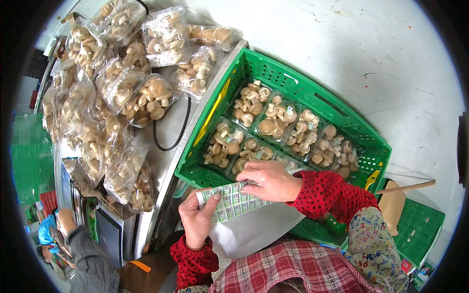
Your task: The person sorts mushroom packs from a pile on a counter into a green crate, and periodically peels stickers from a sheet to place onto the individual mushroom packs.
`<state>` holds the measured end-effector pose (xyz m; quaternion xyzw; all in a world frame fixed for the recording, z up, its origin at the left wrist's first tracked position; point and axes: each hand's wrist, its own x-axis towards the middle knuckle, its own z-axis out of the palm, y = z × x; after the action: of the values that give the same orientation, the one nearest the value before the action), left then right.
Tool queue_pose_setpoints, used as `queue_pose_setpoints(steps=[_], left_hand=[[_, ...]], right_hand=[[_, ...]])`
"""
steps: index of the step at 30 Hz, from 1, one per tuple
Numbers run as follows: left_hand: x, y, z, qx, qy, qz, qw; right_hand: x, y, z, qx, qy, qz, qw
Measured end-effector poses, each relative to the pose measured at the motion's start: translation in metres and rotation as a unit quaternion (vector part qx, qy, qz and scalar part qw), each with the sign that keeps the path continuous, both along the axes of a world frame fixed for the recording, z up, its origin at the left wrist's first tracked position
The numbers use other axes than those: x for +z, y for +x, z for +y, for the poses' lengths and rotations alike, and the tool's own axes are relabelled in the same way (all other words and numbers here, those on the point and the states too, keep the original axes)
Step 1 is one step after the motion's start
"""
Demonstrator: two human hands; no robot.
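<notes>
My left hand (198, 216) grips one end of a sheet of small green-and-white labels (238, 201), thumb on top. At the sheet's upper edge my right hand (271, 179) pinches with thumb and fingertips; whether a label has come loose there is hidden. White backing paper (253, 230) hangs below the sheet. Just beyond my hands is a green plastic crate (311, 88) holding several clear packs of mushrooms (278, 117) in rows. Some packs bear a small label, such as the pack at the crate's near left (223, 143). My right forearm covers part of the near row.
Film-wrapped mushroom packs (121, 88) are heaped on a metal table (165, 135) at left, where a black cable (188, 124) loops. A co-worker's grey sleeve (91, 256) reaches in at lower left. Right of me are a wooden stick (410, 186) and another green crate (421, 227).
</notes>
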<state>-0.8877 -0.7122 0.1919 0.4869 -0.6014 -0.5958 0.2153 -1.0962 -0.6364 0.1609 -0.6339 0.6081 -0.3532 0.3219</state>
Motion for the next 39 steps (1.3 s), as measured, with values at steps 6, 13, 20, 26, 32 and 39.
queue_pose_setpoints(steps=[6, 13, 20, 26, 32, 39], left_hand=[[-0.003, 0.000, -0.009, 0.033, 0.036, 0.003, 0.999], [-0.007, 0.017, -0.022, 0.090, 0.058, -0.009, 0.994], [0.070, 0.026, -0.047, -0.095, -0.233, 0.123, 0.960], [0.157, 0.051, -0.061, -0.265, -0.407, 0.357, 0.798], [0.161, 0.066, -0.056, -0.181, -0.448, 0.388, 0.785], [0.090, 0.135, -0.145, 0.100, -0.380, 0.159, 0.906]], right_hand=[[-0.005, 0.007, -0.008, -0.047, -0.094, 0.079, 0.991], [-0.021, -0.019, -0.045, -0.003, -0.221, -0.045, 0.974], [-0.207, -0.182, -0.119, -0.295, 0.105, 0.162, 0.936], [-0.116, -0.118, -0.129, -0.296, 0.062, 0.102, 0.948], [0.009, 0.035, -0.193, -0.011, -0.271, 0.097, 0.958], [-0.022, 0.145, -0.319, -0.058, 0.086, -0.226, 0.969]])
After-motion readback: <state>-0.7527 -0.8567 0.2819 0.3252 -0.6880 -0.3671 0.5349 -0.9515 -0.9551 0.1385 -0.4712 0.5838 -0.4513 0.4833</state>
